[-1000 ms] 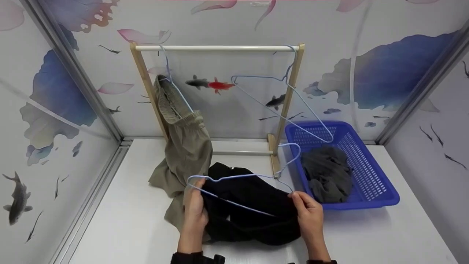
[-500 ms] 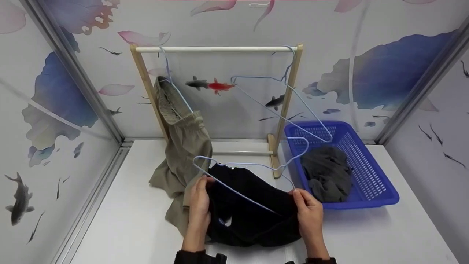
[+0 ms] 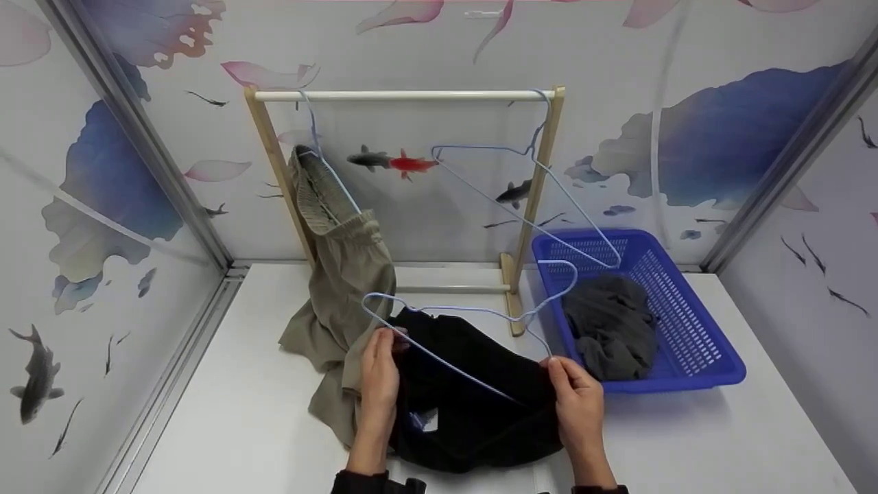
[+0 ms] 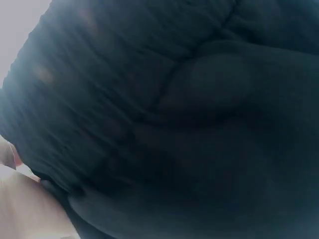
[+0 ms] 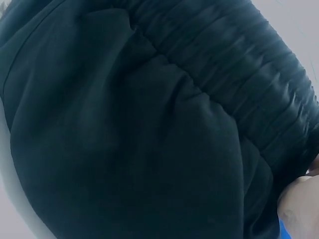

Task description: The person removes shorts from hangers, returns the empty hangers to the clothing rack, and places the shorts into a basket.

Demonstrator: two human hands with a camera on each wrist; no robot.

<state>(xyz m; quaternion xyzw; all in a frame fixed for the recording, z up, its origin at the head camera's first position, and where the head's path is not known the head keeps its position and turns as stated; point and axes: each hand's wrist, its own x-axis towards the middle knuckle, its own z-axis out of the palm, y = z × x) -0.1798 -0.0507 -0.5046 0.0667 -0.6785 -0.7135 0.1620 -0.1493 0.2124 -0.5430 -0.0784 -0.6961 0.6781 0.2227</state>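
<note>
— What stands on the white worktop (image 3: 686, 446)?

— A wooden rack (image 3: 405, 96) at the back. A pair of khaki shorts (image 3: 343, 274) hangs from its left end on a hanger and trails down onto the worktop; a bare blue hanger (image 3: 521, 206) hangs at the right end.

— And the container?

— A blue plastic basket (image 3: 693, 343) sits just right of the rack's foot. One crumpled grey garment (image 3: 614, 326) lies inside it, toward the near left corner.

— Where is the black garment (image 3: 473, 398)?

— Low in the middle of the worktop, between the khaki shorts and the basket, lifted at its upper edge. A light blue wire hanger (image 3: 466, 322) runs through that edge, its hook curving up toward the basket's rim.

— What are the hands doing?

— The left hand (image 3: 381, 374) pinches the black cloth at the hanger's left end. The right hand (image 3: 576, 401) pinches cloth and wire together at the right end. Both wrist views show little but dark gathered fabric close up.
</note>
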